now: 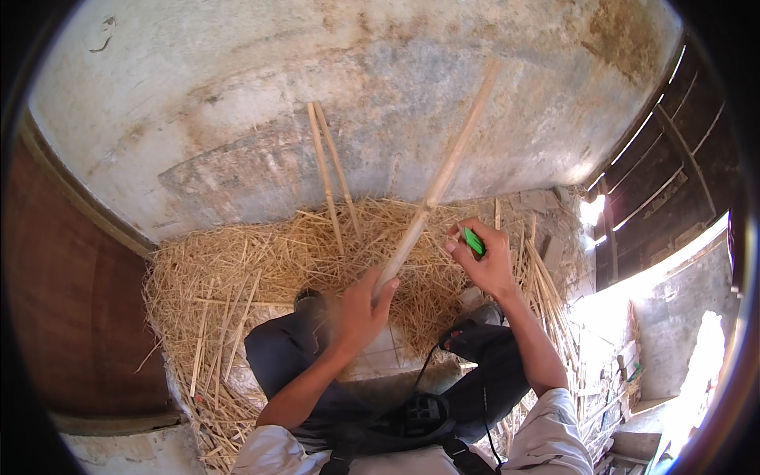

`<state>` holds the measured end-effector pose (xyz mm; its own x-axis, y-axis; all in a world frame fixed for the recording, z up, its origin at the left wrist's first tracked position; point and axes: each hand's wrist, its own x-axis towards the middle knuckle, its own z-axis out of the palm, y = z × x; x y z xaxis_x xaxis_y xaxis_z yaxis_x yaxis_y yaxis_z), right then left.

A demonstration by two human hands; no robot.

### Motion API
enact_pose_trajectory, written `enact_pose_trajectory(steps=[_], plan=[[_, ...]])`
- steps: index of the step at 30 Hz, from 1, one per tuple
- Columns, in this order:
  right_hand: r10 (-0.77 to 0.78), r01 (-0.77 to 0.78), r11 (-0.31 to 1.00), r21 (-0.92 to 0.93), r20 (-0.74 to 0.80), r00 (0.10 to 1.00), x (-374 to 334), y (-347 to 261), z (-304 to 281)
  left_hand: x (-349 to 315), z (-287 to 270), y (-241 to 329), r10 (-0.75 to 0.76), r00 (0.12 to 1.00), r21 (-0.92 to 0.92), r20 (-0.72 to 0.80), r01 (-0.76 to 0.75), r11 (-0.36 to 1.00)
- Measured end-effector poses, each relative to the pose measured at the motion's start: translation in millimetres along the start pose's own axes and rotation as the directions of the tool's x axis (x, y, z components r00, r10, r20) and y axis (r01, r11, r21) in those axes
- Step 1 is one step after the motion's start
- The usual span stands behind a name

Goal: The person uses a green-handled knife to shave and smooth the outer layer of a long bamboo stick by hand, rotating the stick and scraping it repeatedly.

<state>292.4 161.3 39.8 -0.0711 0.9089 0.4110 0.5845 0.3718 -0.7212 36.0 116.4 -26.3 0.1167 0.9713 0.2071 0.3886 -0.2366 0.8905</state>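
Note:
My left hand [362,315] is wrapped around the lower end of a long bamboo pole [434,188]. The pole slants up and to the right in front of the pale wall, with a joint ring about halfway along it. To the right of the pole, and apart from it, my right hand [489,265] is closed on a small bright green-handled tool [473,242]. Its working end is too small to make out. Two thinner bamboo sticks [323,162] lean against the wall, to the left of the pole.
Straw and shavings [237,265] cover the floor around my legs. Split bamboo strips [546,301] lie at the right, and more strips [207,348] at the left. A brown door panel [75,293] stands at the left, a dark slatted panel [673,158] at the right. The weathered wall [237,79] rises ahead.

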Motion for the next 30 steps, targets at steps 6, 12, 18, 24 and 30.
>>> enact_pose_trajectory(steps=[6,12,18,24,30], plan=[[0.063,-0.064,0.997,-0.047,-0.019,0.998,0,-20,12,-5,7,-2,-0.010,0.999,0.107,0.043,0.006,0.994],[0.172,-0.168,0.976,-0.136,0.014,0.985,-3,-18,8,-5,7,-2,0.047,0.998,0.129,0.046,-0.052,0.990],[0.089,-0.091,0.983,0.159,0.021,0.996,-2,14,10,-4,5,-3,0.054,0.995,0.064,0.085,-0.059,0.996],[0.187,-0.257,0.865,0.431,0.200,0.962,2,23,-2,-2,1,2,0.022,0.989,-0.078,0.144,-0.011,0.997],[0.292,-0.415,0.747,0.520,0.304,0.907,5,17,-9,-1,-3,5,-0.003,0.980,-0.127,0.200,0.028,0.992]])
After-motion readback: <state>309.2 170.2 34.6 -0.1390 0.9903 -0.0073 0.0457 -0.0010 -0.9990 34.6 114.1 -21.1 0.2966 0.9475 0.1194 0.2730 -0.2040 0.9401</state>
